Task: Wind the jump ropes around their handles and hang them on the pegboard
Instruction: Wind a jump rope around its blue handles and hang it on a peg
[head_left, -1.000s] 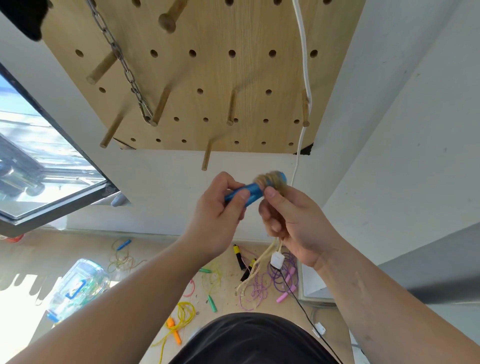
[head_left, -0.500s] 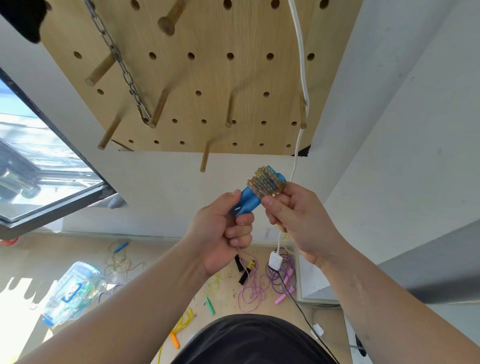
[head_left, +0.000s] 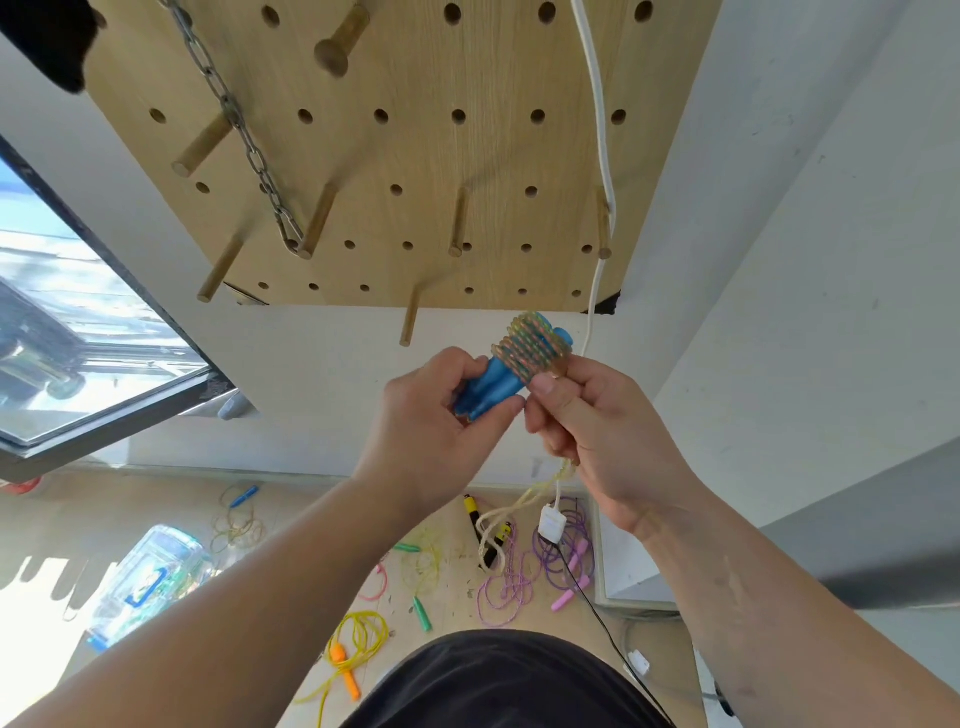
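your left hand grips the lower ends of the two blue handles, fingers curled round them so the pair lies side by side and acts as one spool; your right hand pinches the rope coil at its lower edge between thumb and forefinger, which i judge stops the turns from slackening, while its other fingers curl round the loose tail that drops toward the floor. the bundle is in the air just below the bottom edge of the pegboard, near the lowest peg, handy for hanging once the tail is used up. i count roughly eight turns on the handles, seven pegs on the board, one carrying the chain and one beside the white cable, and at least six more ropes on the floor, among them the purple rope and the yellow rope with orange handles
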